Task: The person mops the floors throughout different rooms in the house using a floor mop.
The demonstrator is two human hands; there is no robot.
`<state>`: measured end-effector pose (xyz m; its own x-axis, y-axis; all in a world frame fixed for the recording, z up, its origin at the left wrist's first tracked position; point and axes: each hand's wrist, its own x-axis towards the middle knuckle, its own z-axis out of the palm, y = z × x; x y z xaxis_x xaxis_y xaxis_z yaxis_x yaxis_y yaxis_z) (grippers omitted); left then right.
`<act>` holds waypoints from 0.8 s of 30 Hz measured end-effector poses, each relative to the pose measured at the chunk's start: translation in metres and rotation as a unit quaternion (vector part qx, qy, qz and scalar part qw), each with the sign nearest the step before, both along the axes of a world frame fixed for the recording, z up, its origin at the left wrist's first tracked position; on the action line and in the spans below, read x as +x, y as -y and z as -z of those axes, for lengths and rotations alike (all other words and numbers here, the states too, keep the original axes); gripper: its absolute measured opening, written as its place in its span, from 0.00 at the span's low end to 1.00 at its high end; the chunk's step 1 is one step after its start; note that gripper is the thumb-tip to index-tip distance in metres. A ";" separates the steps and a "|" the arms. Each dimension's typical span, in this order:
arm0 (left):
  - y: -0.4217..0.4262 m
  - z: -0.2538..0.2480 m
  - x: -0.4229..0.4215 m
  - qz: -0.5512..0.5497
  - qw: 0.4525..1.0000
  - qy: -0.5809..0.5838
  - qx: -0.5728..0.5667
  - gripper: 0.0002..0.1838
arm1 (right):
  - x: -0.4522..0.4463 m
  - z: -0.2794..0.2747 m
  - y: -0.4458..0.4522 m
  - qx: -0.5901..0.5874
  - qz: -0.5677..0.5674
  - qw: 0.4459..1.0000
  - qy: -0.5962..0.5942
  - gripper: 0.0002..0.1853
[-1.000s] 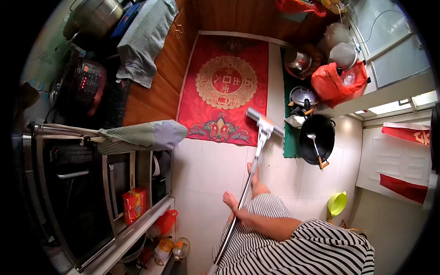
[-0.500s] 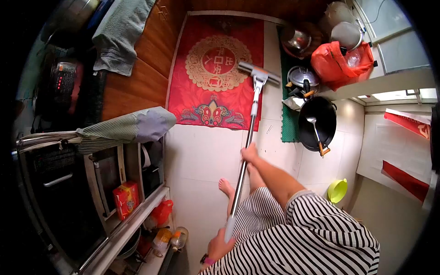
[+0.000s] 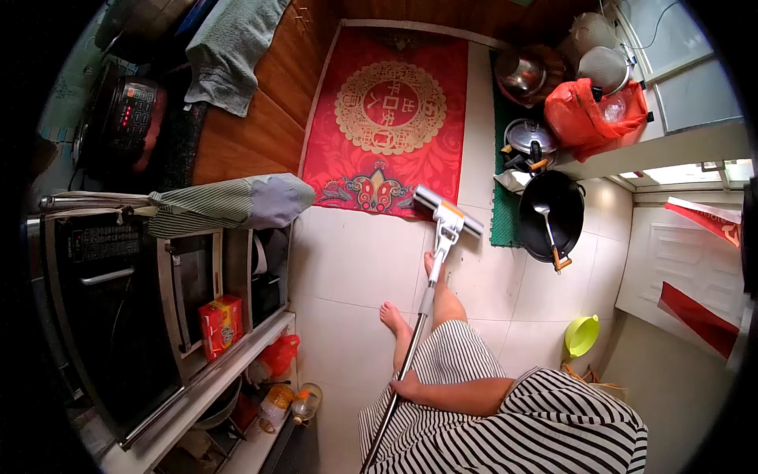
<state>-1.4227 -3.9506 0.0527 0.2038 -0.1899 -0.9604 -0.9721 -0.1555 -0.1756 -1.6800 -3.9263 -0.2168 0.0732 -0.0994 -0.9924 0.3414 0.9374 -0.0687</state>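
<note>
My right hand (image 3: 407, 386) is wrapped round the silver pole of a mop (image 3: 408, 351), in front of the striped dress. The mop's wide white and orange head (image 3: 448, 214) touches the lower right corner of a red rug (image 3: 384, 118) and reaches over the white tiles beside it. My left hand is out of view; the pole runs off the bottom edge. My bare feet stand on either side of the pole, the right one partly behind it near the mop head.
A black wok (image 3: 551, 217) with a spatula, a lidded pot (image 3: 530, 136) and a red bag (image 3: 594, 118) line the right side by a green mat (image 3: 506, 209). A lime-green bowl (image 3: 582, 336) stands lower right. Shelves with a red packet (image 3: 222, 326) and bottles (image 3: 306, 403) flank the left.
The mop head has come back toward me from the rug's right side to its lower corner. My right hand has moved down toward my body, and my left hand has left the view.
</note>
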 end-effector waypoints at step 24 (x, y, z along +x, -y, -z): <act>0.003 0.018 -0.046 -0.054 0.996 0.058 0.033 0.18 | 0.021 0.075 0.037 -0.195 -0.115 0.964 -0.137 0.36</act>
